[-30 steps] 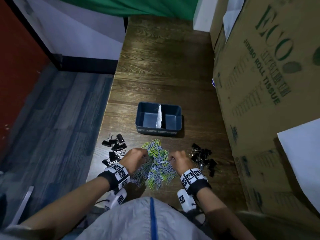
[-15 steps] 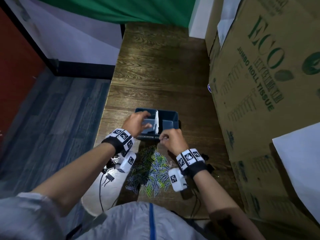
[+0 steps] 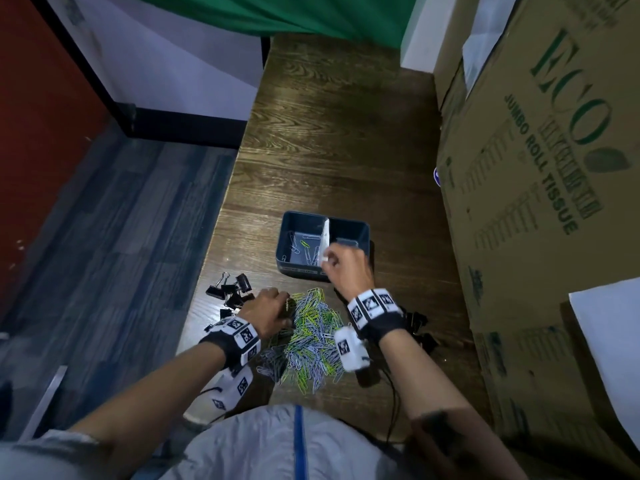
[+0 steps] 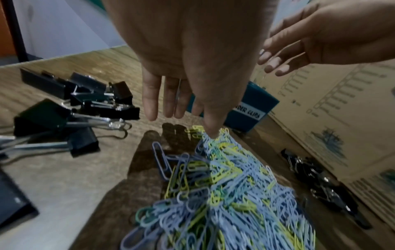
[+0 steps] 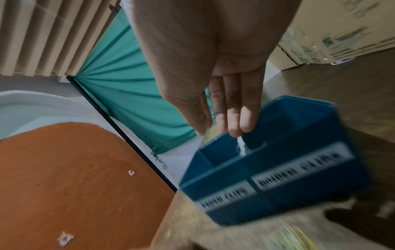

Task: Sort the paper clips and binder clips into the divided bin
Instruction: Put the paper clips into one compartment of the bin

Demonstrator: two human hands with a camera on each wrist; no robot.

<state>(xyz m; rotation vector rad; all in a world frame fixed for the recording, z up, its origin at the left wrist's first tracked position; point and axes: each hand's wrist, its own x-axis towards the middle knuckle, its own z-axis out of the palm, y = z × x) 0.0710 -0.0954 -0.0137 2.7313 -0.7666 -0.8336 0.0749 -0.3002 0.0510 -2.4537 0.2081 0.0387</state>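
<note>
A dark blue divided bin (image 3: 360, 233) stands on the wooden table, and several paper clips (image 3: 304, 245) lie in its left compartment. A heap of blue, green and yellow paper clips (image 3: 313, 337) lies in front of it. My left hand (image 3: 282, 306) is at the heap's far left edge; in the left wrist view its fingers (image 4: 149, 101) are straight and one tip touches the heap (image 4: 224, 186). My right hand (image 3: 329, 263) hovers over the bin's near rim by the white divider (image 3: 325, 230), fingers (image 5: 233, 118) straight and holding nothing above the bin (image 5: 278, 160).
Black binder clips lie in two groups, one to the left (image 3: 232, 289) and one to the right (image 3: 420, 329) of the heap. Large cardboard boxes (image 3: 540, 174) wall off the table's right side. The table's left edge (image 3: 207, 258) drops to the floor.
Both hands went from the heap up to the bin. Since then my left hand has come back to the heap, my right hand stays over the bin, and paper clips now lie in the left compartment.
</note>
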